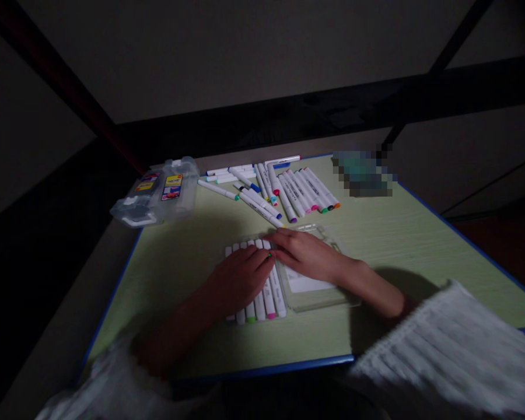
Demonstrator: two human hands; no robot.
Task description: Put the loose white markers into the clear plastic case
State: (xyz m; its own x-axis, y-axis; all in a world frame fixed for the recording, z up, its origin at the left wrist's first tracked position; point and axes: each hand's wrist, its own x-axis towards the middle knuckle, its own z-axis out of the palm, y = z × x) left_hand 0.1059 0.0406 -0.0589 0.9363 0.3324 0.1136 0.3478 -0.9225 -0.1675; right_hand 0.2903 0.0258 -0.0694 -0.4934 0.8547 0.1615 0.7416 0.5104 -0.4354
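A clear plastic marker case (289, 306) lies unfolded flat near the front of the table. Several white markers (279, 294) fill its left half in a row, some with green or pink ends. My left hand (240, 277) rests across this row, its fingers bent and close together. A small green spot shows at its fingertips, but what they grip, if anything, is hidden. My right hand (308, 254) reaches over the case's right half, with thumb and forefinger apart at the upper ends of the markers. A white paper sheet (308, 283) shows in that half.
Behind the case, several loose markers (304, 192) with coloured ends lie spread and partly overlapping. A clear plastic box (186, 204) with labels stands at the table's left edge. A blurred-out object (363, 172) lies at the back right. Blue edging (301, 366) borders the table.
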